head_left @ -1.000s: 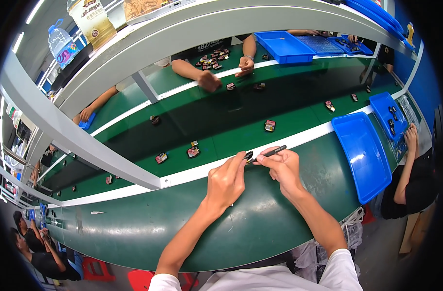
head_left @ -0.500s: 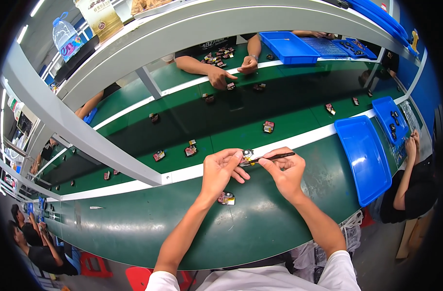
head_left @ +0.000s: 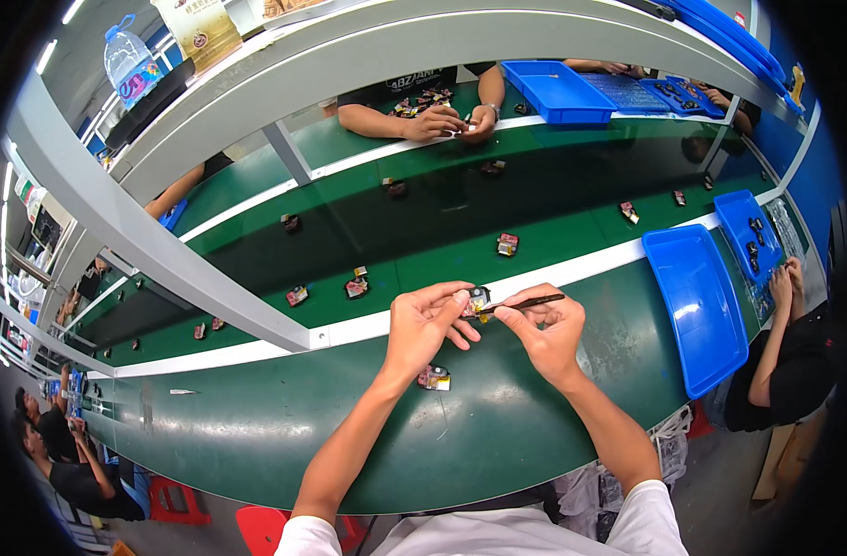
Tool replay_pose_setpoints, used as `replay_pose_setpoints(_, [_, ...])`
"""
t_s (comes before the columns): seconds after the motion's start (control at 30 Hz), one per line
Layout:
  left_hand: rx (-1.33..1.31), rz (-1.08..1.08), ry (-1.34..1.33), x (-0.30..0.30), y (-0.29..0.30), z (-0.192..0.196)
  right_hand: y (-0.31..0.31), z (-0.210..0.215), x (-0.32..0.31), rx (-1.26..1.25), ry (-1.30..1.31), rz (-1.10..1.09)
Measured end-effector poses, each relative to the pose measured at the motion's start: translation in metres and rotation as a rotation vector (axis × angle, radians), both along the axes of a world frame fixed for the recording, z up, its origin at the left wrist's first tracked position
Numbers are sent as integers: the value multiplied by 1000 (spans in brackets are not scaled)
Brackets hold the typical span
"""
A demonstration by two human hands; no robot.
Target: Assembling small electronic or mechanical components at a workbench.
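Note:
Between the thumb and fingers of my left hand [head_left: 425, 324] is a small electronic module [head_left: 477, 300] with a black rounded end and yellow and pinkish parts. My right hand [head_left: 546, 334] pinches a slim dark tool [head_left: 535, 301], probably tweezers. Its tip meets the module's right side; the exact contact is too small to make out. A second module [head_left: 434, 377] lies on the green worktop [head_left: 368, 417] just below my left hand.
Beyond a white rail [head_left: 553, 275], several modules are spread along a green belt [head_left: 423, 269]. To the right sits a blue tray [head_left: 688, 306]. A grey post [head_left: 164, 250] slants at left. Across the belt, a co-worker's hands [head_left: 456, 123] work beside piled modules; another person sits at right.
Modules on the belt have shifted slightly left. The co-worker opposite has picked one up off the belt and drawn both hands together. My hands stay nearly in place; the held module has tilted slightly.

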State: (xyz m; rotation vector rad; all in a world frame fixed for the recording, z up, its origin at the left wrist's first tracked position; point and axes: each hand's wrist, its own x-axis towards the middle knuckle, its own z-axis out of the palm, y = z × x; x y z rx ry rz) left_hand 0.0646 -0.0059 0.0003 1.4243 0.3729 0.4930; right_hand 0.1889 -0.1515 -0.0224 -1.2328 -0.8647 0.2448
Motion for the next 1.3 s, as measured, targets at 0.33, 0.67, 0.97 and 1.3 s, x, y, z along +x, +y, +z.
replay_pose_setpoints(0.33, [43, 29, 33, -2, 1, 1, 1, 3, -5, -16, -27, -23])
replay_pose_setpoints(0.67, [67, 50, 62, -1, 1, 2, 0, 6, -3, -62, -79, -31])
replay_pose_setpoints(0.97, [35, 36, 45, -3, 5, 0, 2, 3, -6, -34, -337, -121])
replay_pose_setpoints(1.3, [86, 25, 159, -2, 0, 0, 3, 1, -9, 30, -567, -154])
